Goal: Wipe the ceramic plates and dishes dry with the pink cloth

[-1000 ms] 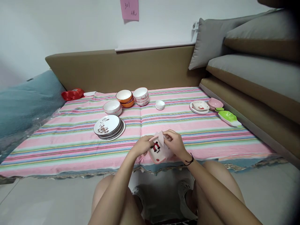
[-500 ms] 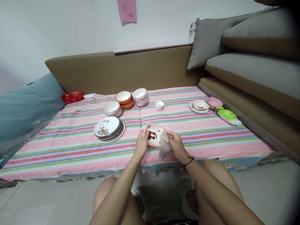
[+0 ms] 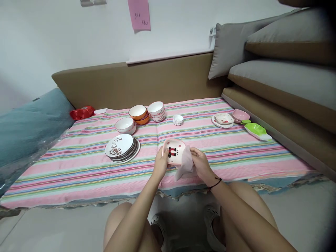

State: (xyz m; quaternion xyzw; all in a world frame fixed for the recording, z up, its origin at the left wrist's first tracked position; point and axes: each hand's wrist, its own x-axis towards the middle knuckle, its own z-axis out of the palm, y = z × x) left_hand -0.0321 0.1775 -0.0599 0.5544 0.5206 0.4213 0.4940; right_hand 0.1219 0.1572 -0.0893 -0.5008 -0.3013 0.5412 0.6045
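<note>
My left hand (image 3: pixel 160 164) grips the left rim of a small pink dish with a red and black cat picture (image 3: pixel 173 155), held over the striped cloth. My right hand (image 3: pixel 200 163) is closed on a pale pink wiping cloth (image 3: pixel 185 163) pressed against the dish's right side. Both hands are just above the near edge of the low platform, in front of my knees.
On the striped cloth (image 3: pixel 78 171) stand a stack of patterned plates (image 3: pixel 121 147), white and orange bowls (image 3: pixel 139 114), a stack of tiny saucers (image 3: pixel 178 119), small plates (image 3: pixel 222 120), a pink bowl (image 3: pixel 240 114) and a green dish (image 3: pixel 257 131). Sofa cushions rise on the right.
The dish has been lifted from a tilted position near my lap and turned to face up over the cloth's edge; the wiping cloth moved from its top to its right side.
</note>
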